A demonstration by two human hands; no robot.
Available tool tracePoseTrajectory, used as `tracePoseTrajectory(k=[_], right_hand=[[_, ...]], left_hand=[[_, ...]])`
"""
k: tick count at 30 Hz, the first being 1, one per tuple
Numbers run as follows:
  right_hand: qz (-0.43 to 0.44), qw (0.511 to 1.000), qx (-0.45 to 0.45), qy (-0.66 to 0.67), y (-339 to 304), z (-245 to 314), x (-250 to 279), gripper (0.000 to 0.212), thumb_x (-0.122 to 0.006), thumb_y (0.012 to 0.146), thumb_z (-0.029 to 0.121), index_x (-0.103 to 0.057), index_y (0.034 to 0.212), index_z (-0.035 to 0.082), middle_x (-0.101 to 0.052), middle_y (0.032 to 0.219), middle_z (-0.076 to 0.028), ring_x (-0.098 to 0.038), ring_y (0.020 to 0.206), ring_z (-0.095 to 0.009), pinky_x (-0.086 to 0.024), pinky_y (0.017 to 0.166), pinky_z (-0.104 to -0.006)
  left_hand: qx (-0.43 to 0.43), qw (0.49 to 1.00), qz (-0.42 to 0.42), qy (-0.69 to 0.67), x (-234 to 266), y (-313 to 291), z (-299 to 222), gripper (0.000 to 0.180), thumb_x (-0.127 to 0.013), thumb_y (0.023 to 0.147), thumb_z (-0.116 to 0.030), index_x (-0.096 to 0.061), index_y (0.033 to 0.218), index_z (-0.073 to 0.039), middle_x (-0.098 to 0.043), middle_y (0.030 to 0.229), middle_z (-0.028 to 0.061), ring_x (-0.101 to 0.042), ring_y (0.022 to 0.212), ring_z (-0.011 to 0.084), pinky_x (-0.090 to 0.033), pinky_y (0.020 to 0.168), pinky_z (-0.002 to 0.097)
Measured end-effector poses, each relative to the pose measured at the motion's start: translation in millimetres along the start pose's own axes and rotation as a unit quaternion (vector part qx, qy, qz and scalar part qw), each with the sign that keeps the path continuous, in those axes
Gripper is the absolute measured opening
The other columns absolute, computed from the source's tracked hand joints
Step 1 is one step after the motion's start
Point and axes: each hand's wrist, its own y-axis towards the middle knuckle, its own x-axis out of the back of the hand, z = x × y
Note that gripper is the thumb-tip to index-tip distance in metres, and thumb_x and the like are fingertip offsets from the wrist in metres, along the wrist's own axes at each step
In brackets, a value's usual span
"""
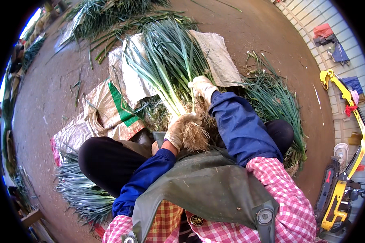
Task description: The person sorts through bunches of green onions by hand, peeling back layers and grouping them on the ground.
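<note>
Left hand [178, 130] gloved, near the body; fingers curled shut, reaching toward the right. Strip of bare left wrist [168, 146] between glove and cuff. Left forearm [146, 178] angles far and right from the near side, elbow bent. Right hand [203, 88] gloved, farther out and slightly right; fingers bent inward. Right forearm [243, 125] slants far and left. Legs folded, left knee [94, 156] and right knee [283, 133] splayed.

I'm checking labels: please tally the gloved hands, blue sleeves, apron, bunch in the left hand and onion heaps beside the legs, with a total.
Gloved hands, left hand and right hand: 2
Blue sleeves: 2
Apron: 1
Held onion bunch: 1
Onion heaps beside the legs: 2
Total: 8
</note>
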Motion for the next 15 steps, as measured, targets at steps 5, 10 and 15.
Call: tracePoseTrajectory(k=[5,10,15], right_hand=[[-0.018,0.993,0.073,-0.087,-17.3,26.2,-2.2,0.027,-0.059,0.086,0.033,-0.063,0.082,0.007,-0.064,0.069,-0.010,-0.064,0.060,-0.024,-0.049,0.058,-0.0364],[-0.164,0.915,0.187,-0.317,-39.0,26.9,-10.0,0.026,-0.057,0.084,0.037,-0.066,0.087,0.012,-0.066,0.084,-0.011,-0.063,0.083,-0.034,-0.048,0.072,-0.0440],[-0.232,0.857,0.314,-0.335,-33.8,10.3,1.7,0.024,-0.057,0.086,0.032,-0.062,0.083,0.009,-0.066,0.074,-0.008,-0.064,0.065,-0.026,-0.049,0.058,-0.0379]], left_hand=[[0.032,0.997,0.014,-0.069,23.8,8.9,-1.8,0.027,-0.058,0.085,-0.014,-0.060,0.100,0.008,-0.066,0.093,0.0193,-0.065,0.083,0.0270,-0.055,0.076,0.0347],[-0.001,0.999,-0.033,-0.037,17.8,7.8,-3.3,0.023,-0.059,0.084,-0.014,-0.060,0.094,0.006,-0.067,0.087,0.0179,-0.066,0.075,0.0259,-0.055,0.072,0.0349],[-0.017,0.999,-0.043,-0.024,11.5,8.7,-1.9,0.020,-0.061,0.082,-0.015,-0.060,0.088,0.003,-0.066,0.080,0.0148,-0.065,0.069,0.0247,-0.055,0.066,0.0345]])
